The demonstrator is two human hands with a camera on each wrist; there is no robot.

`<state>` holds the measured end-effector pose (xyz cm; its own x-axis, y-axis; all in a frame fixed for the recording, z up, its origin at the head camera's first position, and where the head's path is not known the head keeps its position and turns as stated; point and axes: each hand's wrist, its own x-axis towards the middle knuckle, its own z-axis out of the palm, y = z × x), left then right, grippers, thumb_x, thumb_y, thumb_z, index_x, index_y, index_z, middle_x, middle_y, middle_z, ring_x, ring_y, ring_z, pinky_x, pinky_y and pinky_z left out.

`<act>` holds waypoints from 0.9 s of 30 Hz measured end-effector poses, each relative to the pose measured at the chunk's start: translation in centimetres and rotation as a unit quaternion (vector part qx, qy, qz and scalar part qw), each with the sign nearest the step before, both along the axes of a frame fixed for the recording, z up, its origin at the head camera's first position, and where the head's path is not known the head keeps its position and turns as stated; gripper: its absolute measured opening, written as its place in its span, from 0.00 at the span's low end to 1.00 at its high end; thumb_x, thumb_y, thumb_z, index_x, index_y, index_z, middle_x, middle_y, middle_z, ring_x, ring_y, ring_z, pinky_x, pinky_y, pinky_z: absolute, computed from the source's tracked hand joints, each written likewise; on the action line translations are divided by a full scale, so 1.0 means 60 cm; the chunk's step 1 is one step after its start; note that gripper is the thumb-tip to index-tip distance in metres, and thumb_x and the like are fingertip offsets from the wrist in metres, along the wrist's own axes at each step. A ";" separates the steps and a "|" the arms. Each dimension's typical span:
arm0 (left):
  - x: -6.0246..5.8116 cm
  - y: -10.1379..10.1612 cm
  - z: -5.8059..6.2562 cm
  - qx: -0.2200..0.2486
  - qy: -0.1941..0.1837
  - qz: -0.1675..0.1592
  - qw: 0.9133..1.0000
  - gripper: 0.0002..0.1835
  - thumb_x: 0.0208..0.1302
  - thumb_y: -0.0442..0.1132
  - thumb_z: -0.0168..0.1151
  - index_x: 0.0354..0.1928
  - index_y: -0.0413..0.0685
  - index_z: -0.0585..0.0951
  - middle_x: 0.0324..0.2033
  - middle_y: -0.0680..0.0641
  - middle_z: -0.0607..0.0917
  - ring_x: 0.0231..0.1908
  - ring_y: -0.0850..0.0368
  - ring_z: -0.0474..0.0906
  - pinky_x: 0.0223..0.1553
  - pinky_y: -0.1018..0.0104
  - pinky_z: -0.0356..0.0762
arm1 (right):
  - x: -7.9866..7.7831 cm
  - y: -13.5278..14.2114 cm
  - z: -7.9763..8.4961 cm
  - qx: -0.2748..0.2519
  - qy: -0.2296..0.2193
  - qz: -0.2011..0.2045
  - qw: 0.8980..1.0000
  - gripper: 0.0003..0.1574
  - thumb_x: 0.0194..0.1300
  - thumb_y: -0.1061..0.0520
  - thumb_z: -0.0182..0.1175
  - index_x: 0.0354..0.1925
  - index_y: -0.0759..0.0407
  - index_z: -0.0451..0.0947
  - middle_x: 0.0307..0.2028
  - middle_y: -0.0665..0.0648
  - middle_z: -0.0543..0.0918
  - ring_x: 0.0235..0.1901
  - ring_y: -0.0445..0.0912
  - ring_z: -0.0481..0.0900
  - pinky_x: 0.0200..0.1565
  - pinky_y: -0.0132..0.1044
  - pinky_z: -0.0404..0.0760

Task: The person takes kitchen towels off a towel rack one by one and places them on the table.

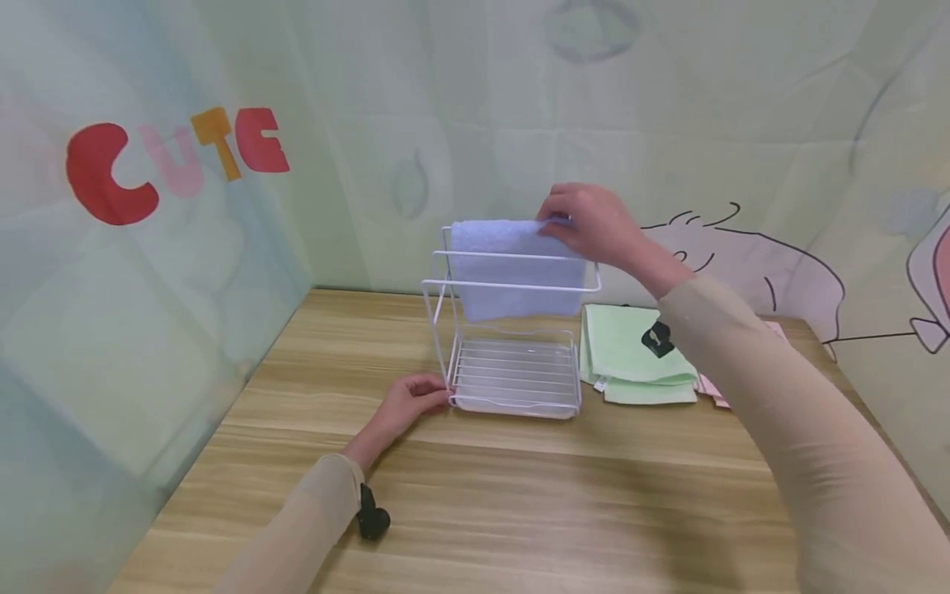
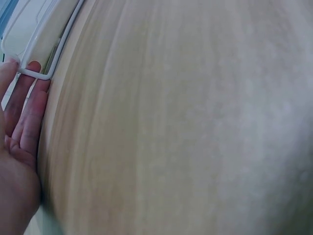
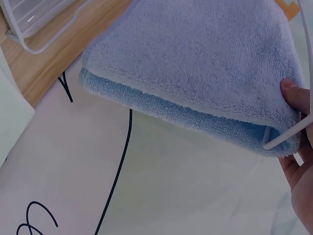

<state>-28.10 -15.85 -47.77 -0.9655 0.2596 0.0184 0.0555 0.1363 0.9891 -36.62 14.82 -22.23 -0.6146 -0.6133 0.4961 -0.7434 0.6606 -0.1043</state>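
A light blue towel (image 1: 493, 239) hangs folded over the rearmost top bar of a white wire rack (image 1: 512, 287). My right hand (image 1: 594, 227) pinches the towel's upper right corner. In the right wrist view, the thumb lies on the near face of the towel (image 3: 195, 63), the fingers are behind, and the bar's end shows inside the fold. At the rack's lower left front corner, my left hand (image 1: 404, 406) grips the base wire. The left wrist view has the thumb above that wire (image 2: 36, 74) and fingertips below it.
A clear tray (image 1: 512, 379) sits in the rack's base. Folded light green towels (image 1: 638, 351) lie right of the rack, with pink cloth (image 1: 708, 389) partly behind them. The wooden table (image 1: 519, 503) meets a printed curtain (image 1: 356, 165) at the back and left.
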 end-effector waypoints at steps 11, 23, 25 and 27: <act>-0.002 0.004 -0.004 -0.016 -0.002 -0.001 1.000 0.13 0.63 0.30 0.65 0.47 0.26 0.80 0.44 0.33 0.87 0.36 0.67 0.84 0.43 0.71 0.86 | 0.001 0.013 0.039 0.051 -0.009 0.007 0.999 0.10 0.67 0.62 0.62 0.46 0.62 0.84 0.41 0.61 0.85 0.44 0.56 0.83 0.51 0.51 0.81; -0.003 0.007 -0.006 -0.016 -0.006 0.005 1.000 0.13 0.63 0.29 0.64 0.46 0.26 0.80 0.45 0.33 0.87 0.36 0.67 0.84 0.43 0.71 0.86 | 0.017 0.018 0.130 0.015 0.009 0.005 1.000 0.11 0.69 0.62 0.59 0.47 0.65 0.82 0.42 0.64 0.83 0.43 0.56 0.80 0.48 0.49 0.79; -0.004 0.009 -0.006 -0.016 -0.004 0.002 1.000 0.13 0.63 0.29 0.64 0.47 0.26 0.80 0.46 0.32 0.86 0.36 0.68 0.84 0.43 0.72 0.86 | 0.024 0.021 0.147 0.003 0.008 0.001 1.000 0.11 0.70 0.61 0.59 0.47 0.65 0.82 0.42 0.64 0.83 0.44 0.56 0.79 0.48 0.48 0.79; -0.004 0.010 -0.007 -0.014 -0.003 -0.002 1.000 0.13 0.63 0.29 0.64 0.47 0.25 0.80 0.47 0.31 0.86 0.37 0.68 0.84 0.43 0.72 0.86 | 0.030 0.026 0.162 -0.013 0.012 -0.004 1.000 0.11 0.69 0.61 0.59 0.47 0.65 0.82 0.42 0.64 0.83 0.44 0.55 0.79 0.47 0.45 0.77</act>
